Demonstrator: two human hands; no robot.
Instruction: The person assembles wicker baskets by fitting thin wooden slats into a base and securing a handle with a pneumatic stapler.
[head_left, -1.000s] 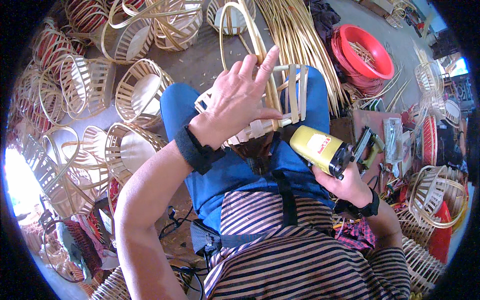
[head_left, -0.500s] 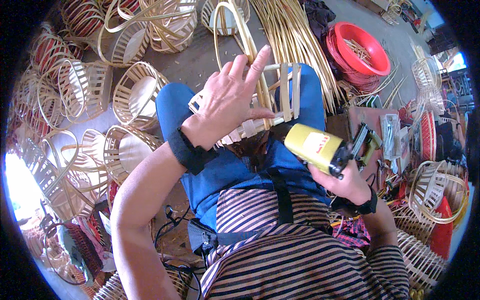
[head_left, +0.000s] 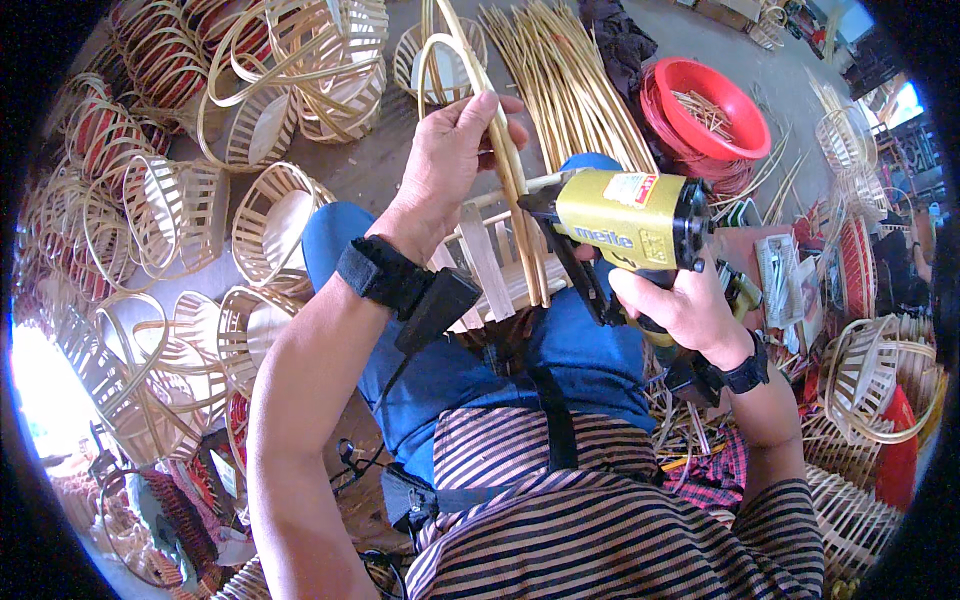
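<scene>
Head view: the person sits with a small slatted basket (head_left: 485, 260) between the knees in blue trousers (head_left: 595, 345), a pale handle strip (head_left: 505, 165) slanting across it from the far side. The left hand (head_left: 447, 160) grips that strip above the basket, thumb on the near face, fingers curled behind. The right hand (head_left: 685, 305) is wrapped around the grip of a yellow nail gun (head_left: 628, 215), its nose at the strip's right edge, touching or just short of it; I can't tell which. To do this well, I'd say, pinch the strip tight against the rim, set the nose square so the fastener doesn't split the thin wood, and keep the left fingertips clear of its line. Far off, a bundle of sticks (head_left: 565, 90) lies left of a red basin (head_left: 742, 135).
</scene>
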